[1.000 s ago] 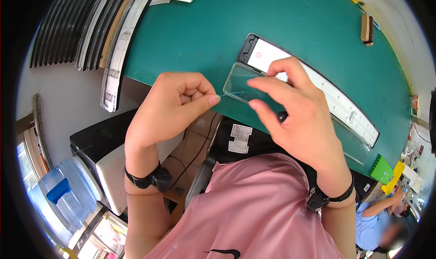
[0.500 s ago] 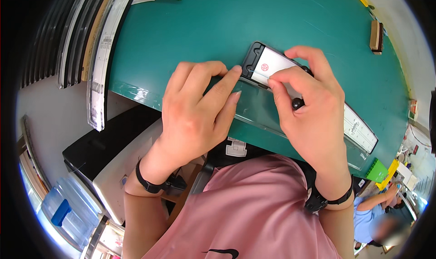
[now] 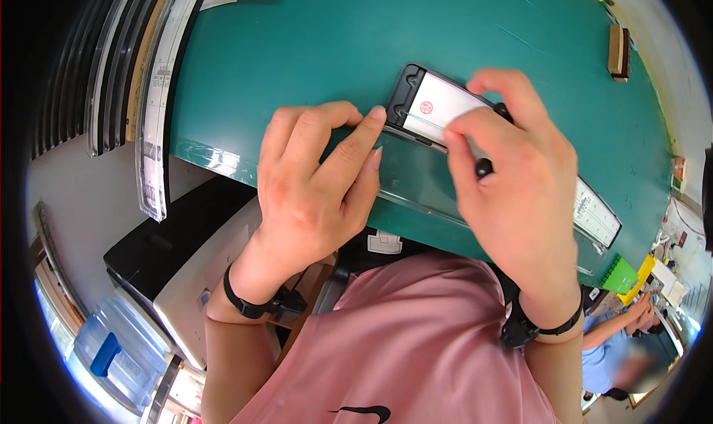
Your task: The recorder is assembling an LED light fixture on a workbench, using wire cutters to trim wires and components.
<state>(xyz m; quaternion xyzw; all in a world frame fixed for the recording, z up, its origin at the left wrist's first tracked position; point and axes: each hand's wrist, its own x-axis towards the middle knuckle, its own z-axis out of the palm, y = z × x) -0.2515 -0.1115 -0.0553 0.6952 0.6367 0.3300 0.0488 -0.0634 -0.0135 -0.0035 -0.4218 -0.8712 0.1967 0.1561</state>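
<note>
With the left hand (image 3: 312, 186) pressing flat fingers on the clear strip (image 3: 416, 179) near the surface (image 3: 297, 45) edge and the right hand (image 3: 512, 179) pinching the film at the black tray (image 3: 431, 104), uneven pressure could skew it or trap bubbles.

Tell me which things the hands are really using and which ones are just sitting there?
In use:
left hand
right hand
long black strip with white label
clear plastic cover

Just lying about:
wooden block
green box
clear strips at the table's left edge
blue water jug
</note>
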